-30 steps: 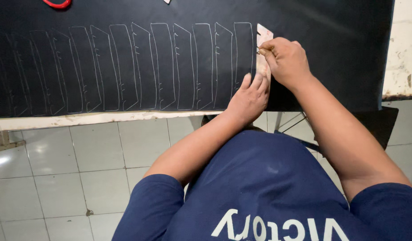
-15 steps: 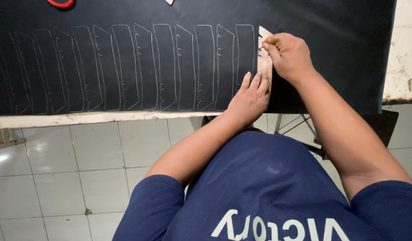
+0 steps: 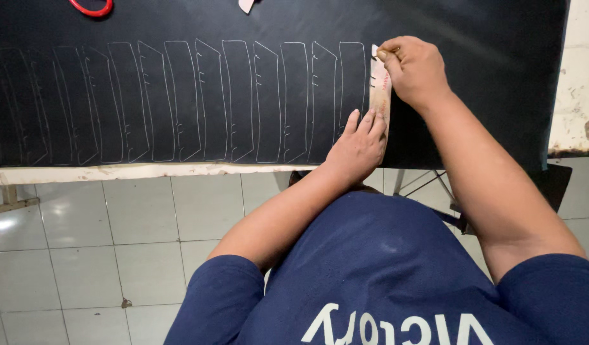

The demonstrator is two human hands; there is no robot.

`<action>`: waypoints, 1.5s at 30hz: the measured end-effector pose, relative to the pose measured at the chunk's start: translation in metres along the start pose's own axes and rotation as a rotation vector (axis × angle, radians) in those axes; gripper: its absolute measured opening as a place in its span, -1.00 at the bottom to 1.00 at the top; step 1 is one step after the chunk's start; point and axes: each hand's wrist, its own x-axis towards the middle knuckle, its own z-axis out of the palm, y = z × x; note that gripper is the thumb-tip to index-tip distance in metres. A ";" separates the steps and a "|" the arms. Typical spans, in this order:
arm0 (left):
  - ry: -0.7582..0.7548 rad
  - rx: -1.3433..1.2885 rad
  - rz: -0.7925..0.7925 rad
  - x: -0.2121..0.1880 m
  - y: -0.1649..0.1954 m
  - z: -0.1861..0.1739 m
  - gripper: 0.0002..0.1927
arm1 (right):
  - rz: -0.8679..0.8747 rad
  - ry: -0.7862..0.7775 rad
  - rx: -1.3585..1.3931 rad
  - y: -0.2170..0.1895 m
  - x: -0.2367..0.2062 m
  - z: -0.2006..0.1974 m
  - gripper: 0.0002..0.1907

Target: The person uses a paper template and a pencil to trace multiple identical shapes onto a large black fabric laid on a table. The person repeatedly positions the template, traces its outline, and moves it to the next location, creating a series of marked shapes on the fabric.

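Row of traced outlines [image 3: 198, 102] already across the black sheet [image 3: 473, 38]; bare sheet left rightward. Template [image 3: 380, 89] at row's end, pressed flat by left hand [image 3: 357, 148]; right hand [image 3: 417, 70] pinching a marker, barely visible.

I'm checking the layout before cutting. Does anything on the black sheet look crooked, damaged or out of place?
Nothing stands out. The traced outlines run in an even row across the black sheet. The left hand presses the template flat beside the last outline, and the right hand is at its top edge.
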 end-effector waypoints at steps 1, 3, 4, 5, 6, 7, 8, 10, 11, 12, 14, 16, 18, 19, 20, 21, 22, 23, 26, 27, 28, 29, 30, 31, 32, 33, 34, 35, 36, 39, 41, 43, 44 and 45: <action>0.002 -0.007 -0.002 0.000 0.000 -0.001 -0.61 | 0.013 -0.010 -0.042 0.000 0.000 -0.002 -0.86; 0.007 -0.043 -0.016 0.001 0.002 -0.004 -0.61 | 0.035 -0.032 -0.124 -0.002 0.001 -0.008 -0.85; 0.008 -0.061 -0.024 0.001 0.002 -0.006 -0.61 | 0.029 -0.035 -0.093 -0.002 0.002 -0.010 -0.85; -0.009 -0.064 -0.026 0.000 0.003 -0.007 -0.63 | 0.024 -0.038 -0.061 -0.003 0.004 -0.011 -0.86; -0.025 -0.067 -0.026 0.000 0.004 -0.009 -0.64 | 0.018 -0.039 -0.030 -0.004 0.006 -0.012 -0.86; -0.040 -0.068 -0.025 0.000 0.004 -0.011 -0.66 | 0.019 -0.038 -0.028 -0.004 0.009 -0.012 -0.86; -0.033 -0.062 -0.026 0.000 0.004 -0.013 -0.66 | 0.019 -0.038 -0.027 -0.004 0.013 -0.012 -0.86; -0.020 -0.050 -0.028 0.000 0.005 -0.015 -0.65 | 0.018 -0.026 -0.044 -0.003 0.017 -0.010 -0.86; -0.019 -0.057 -0.032 0.000 0.005 -0.016 -0.66 | 0.015 -0.013 -0.063 -0.002 0.019 -0.009 -0.87; -0.020 -0.064 -0.034 -0.001 0.005 -0.016 -0.66 | 0.013 -0.001 -0.082 -0.001 0.020 -0.008 -0.87; -0.016 -0.074 -0.041 -0.002 0.007 -0.017 -0.66 | -0.002 0.034 -0.064 0.001 0.020 -0.008 -0.87; -0.007 -0.075 -0.049 -0.002 0.008 -0.017 -0.66 | -0.003 0.040 -0.051 0.004 0.018 -0.011 -0.87; -0.009 -0.084 -0.051 -0.003 0.008 -0.017 -0.65 | 0.013 0.015 -0.044 0.006 0.011 -0.016 -0.87; -0.011 -0.089 -0.049 -0.003 0.008 -0.018 -0.65 | 0.011 0.016 -0.068 0.006 0.006 -0.020 -0.87; -0.019 -0.105 -0.049 -0.003 0.009 -0.019 -0.65 | 0.008 0.017 -0.093 0.006 0.001 -0.025 -0.87; -0.025 -0.118 -0.050 -0.003 0.008 -0.019 -0.64 | 0.003 0.020 -0.119 0.006 -0.003 -0.029 -0.86; -0.032 -0.129 -0.052 -0.003 0.007 -0.020 -0.64 | 0.029 0.019 -0.105 0.005 -0.006 -0.032 -0.87; -0.021 -0.121 -0.051 -0.004 0.007 -0.021 -0.64 | 0.058 0.016 -0.091 0.004 -0.012 -0.035 -0.87; -0.001 -0.110 -0.049 -0.005 0.007 -0.020 -0.64 | 0.042 0.045 -0.070 0.000 -0.024 -0.040 -0.86; -0.002 -0.113 -0.050 -0.004 0.007 -0.019 -0.65 | 0.018 0.062 -0.067 0.000 -0.026 -0.041 -0.86; -0.005 -0.117 -0.052 -0.005 0.006 -0.018 -0.66 | 0.024 0.066 -0.072 -0.002 -0.029 -0.041 -0.87; -0.003 -0.113 -0.051 -0.005 0.006 -0.017 -0.67 | 0.031 0.070 -0.076 -0.004 -0.032 -0.041 -0.87; -0.002 -0.108 -0.049 -0.006 0.005 -0.016 -0.68 | 0.037 0.074 -0.080 -0.006 -0.037 -0.040 -0.87; -0.001 -0.104 -0.046 -0.006 0.005 -0.015 -0.68 | 0.056 0.056 -0.061 -0.009 -0.043 -0.041 -0.87; -0.006 -0.116 -0.045 -0.006 0.004 -0.014 -0.68 | 0.075 0.037 -0.043 -0.012 -0.051 -0.043 -0.86; -0.010 -0.128 -0.044 -0.006 0.003 -0.014 -0.68 | 0.094 0.018 -0.024 -0.018 -0.060 -0.045 -0.86; -0.014 -0.140 -0.043 -0.006 0.002 -0.014 -0.68 | 0.106 0.008 -0.026 -0.024 -0.071 -0.047 -0.86; -0.021 -0.151 -0.040 -0.006 0.001 -0.015 -0.70 | 0.119 -0.002 -0.027 -0.033 -0.085 -0.049 -0.85; -0.029 -0.161 -0.037 -0.006 0.000 -0.016 -0.71 | 0.133 -0.014 -0.027 -0.041 -0.099 -0.051 -0.85; -0.063 -0.173 -0.022 0.000 -0.004 -0.021 -0.76 | 0.193 -0.054 0.006 -0.066 -0.137 -0.059 -0.84; -0.089 -0.182 -0.014 0.003 -0.006 -0.026 -0.77 | 0.280 -0.089 0.020 -0.079 -0.157 -0.062 -0.82; -0.118 -0.202 -0.009 0.004 -0.008 -0.031 -0.76 | 0.331 -0.109 0.040 -0.089 -0.171 -0.063 -0.81; -0.128 -0.228 -0.013 0.005 -0.009 -0.035 -0.75 | 0.334 -0.109 0.051 -0.093 -0.177 -0.063 -0.81; -0.137 -0.252 -0.017 0.005 -0.010 -0.037 -0.74 | 0.336 -0.107 0.062 -0.096 -0.181 -0.061 -0.81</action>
